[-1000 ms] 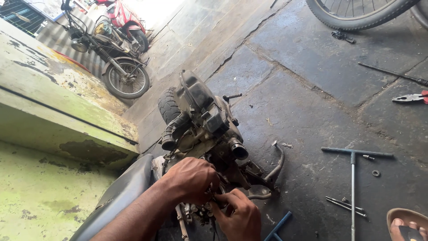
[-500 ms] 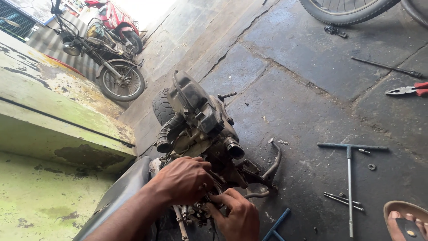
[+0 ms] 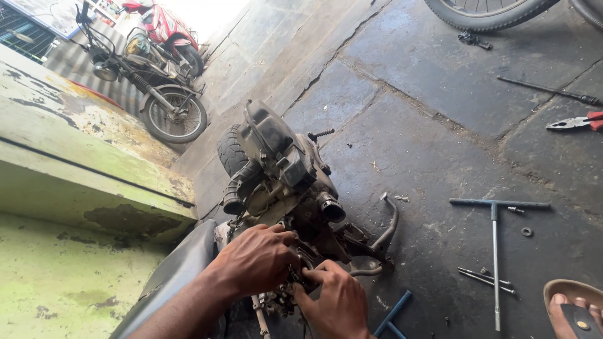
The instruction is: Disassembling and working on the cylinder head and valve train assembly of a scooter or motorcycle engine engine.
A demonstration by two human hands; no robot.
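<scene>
Both hands press into the grimy scooter engine (image 3: pixel 282 182) lying on the floor (image 3: pixel 440 125), left hand (image 3: pixel 257 260) bracing it while right hand (image 3: pixel 336 301) pinches a small part, each grip narrow.

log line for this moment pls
left hand: on scooter engine | right hand: fingers at same spot, grip unclear | T-handle wrench: on floor | pliers: on floor
</scene>
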